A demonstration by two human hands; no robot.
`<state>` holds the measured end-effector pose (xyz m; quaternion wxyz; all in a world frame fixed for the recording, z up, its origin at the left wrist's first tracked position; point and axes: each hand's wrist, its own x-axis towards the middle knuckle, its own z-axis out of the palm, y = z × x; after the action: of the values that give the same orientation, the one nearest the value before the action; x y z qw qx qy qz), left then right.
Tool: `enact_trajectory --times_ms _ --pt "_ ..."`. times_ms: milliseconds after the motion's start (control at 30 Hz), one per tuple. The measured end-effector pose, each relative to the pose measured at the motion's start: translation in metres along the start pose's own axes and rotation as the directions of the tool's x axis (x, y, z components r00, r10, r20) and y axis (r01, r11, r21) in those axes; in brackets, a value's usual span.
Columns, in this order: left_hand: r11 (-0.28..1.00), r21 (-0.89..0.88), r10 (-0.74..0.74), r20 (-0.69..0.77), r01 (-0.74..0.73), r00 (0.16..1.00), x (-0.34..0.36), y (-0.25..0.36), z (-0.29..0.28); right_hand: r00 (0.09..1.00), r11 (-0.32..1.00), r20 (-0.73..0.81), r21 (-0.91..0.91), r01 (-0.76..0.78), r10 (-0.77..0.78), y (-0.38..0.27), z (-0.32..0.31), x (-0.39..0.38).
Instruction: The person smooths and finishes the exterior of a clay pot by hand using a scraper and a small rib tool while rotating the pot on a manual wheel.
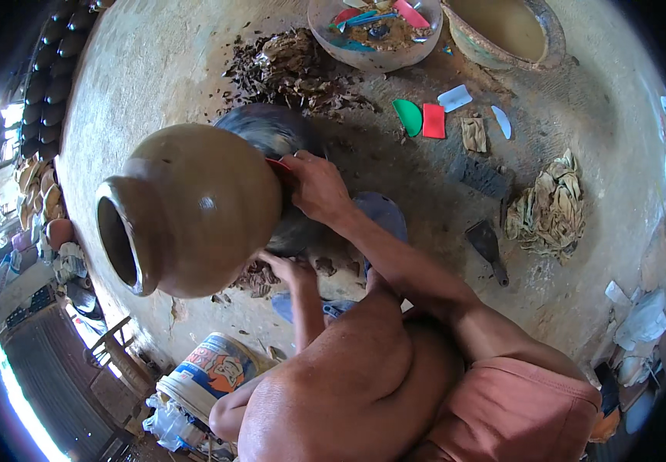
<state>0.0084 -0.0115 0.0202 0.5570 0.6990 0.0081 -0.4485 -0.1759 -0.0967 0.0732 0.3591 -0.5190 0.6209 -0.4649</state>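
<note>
One round clay pot (pixel 213 208) — smooth (glossy), red scraper (pixel 280 169)

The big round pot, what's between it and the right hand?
A thin red piece, gripped by the right hand, sits between that hand and the big round pot. The head view shows it.

Round brown clay pot (pixel 210 212) with a wide rim.
The right hand (pixel 319 186) holds a thin red scraper (pixel 282 169) at its side; the left hand (pixel 287 269) is close by. 4 flat green, red and white pieces (pixel 433 122) lie on the concrete floor (pixel 144 85).
</note>
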Motion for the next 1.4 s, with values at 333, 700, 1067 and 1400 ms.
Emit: enact_trajectory --times_ms 333,700,1067,1400 --pt "0.988 0.103 0.053 0.48 -0.115 0.876 0.081 0.075 -0.053 0.999 0.999 0.027 -0.005 0.033 -0.033 -0.022 0.0 0.007" --pt "0.985 0.153 -0.15 0.558 0.077 0.816 0.061 0.061 -0.034 0.997 0.989 0.081 -0.145 0.029 -0.018 -0.026 -0.011 0.018" --pt "0.928 0.279 -0.336 0.343 0.247 0.877 -0.032 0.025 -0.009 0.998 0.98 0.061 -0.201 0.007 0.006 -0.015 -0.036 0.004" --pt "0.934 0.221 -0.332 0.258 0.279 0.907 -0.017 -0.025 -0.031 0.995 0.98 0.078 -0.182 0.083 -0.069 -0.051 -0.034 -0.003"
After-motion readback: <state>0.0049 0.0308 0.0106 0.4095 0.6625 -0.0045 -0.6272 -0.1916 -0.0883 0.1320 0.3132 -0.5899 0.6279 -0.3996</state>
